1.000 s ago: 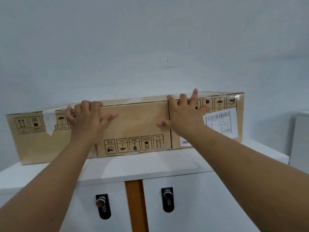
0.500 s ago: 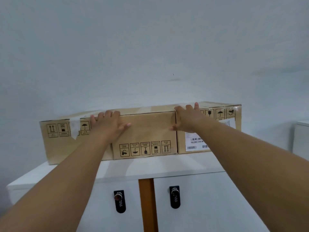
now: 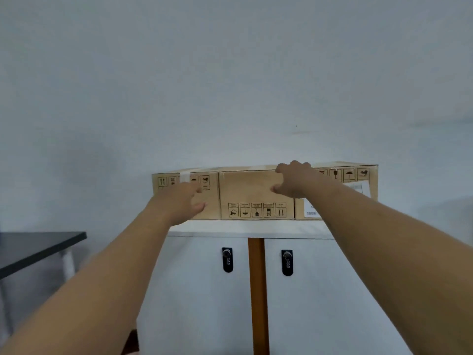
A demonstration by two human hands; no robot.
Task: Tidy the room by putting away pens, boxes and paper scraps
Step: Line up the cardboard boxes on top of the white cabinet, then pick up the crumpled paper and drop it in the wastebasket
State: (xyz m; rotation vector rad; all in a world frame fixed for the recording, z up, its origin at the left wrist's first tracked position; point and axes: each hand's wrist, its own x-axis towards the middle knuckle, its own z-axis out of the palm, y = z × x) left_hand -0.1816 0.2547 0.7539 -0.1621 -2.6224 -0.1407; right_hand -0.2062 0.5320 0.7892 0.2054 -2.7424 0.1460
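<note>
Three brown cardboard boxes stand in a row against the wall on top of a white cabinet (image 3: 245, 229): a left box (image 3: 166, 198), a middle box (image 3: 250, 190) and a right box (image 3: 358, 180) with a white label. My left hand (image 3: 184, 203) is in front of the left box with relaxed fingers; whether it touches the box is unclear. My right hand (image 3: 294, 180) is at the upper front of the middle box, near its seam with the right box, with loosely bent fingers. Neither hand holds anything.
The cabinet has two white doors with black combination locks (image 3: 227, 260) (image 3: 287, 262) and a brown strip (image 3: 257, 290) between them. A dark table (image 3: 38, 247) with a white leg stands at the left. A pale wall rises behind the boxes.
I have stepped back, so the boxes look smaller and farther. Both hands went from pressing flat on the box fronts to a looser pose; the left hand dropped lower.
</note>
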